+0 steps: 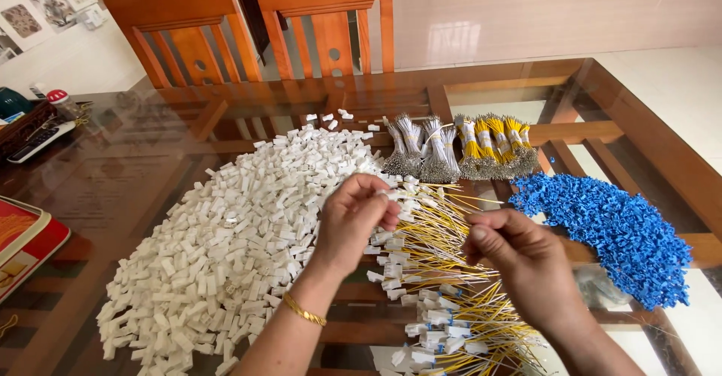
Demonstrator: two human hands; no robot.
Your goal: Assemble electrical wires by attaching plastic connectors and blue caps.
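1. Where the glass-topped wooden table meets the left edge, a red and cream tin with rounded corners lies flat; a remote control sits further back.
2. A big heap of small white plastic blocks, boxy and matte, spreads across the left half of the glass.
3. The left hand hovers at the heap's right edge, a thin gold bangle on the wrist; fingertips pinched shut on one small white connector.
4. Under and between the hands lies a loose pile of thin yellow wires, each ending in a white plug, fanned out messily.
5. The right hand is just beside the left, thumb and forefinger closed; it seems to pinch a yellow wire end, but I cannot tell for sure.
6. Behind the hands stand bundles of white wires and yellow wires, bare metal tips bristling.
7. On the right sits a heap of small blue plastic pieces, crinkly-looking.
8. Two wooden chairs with slatted backs stand at the far side.
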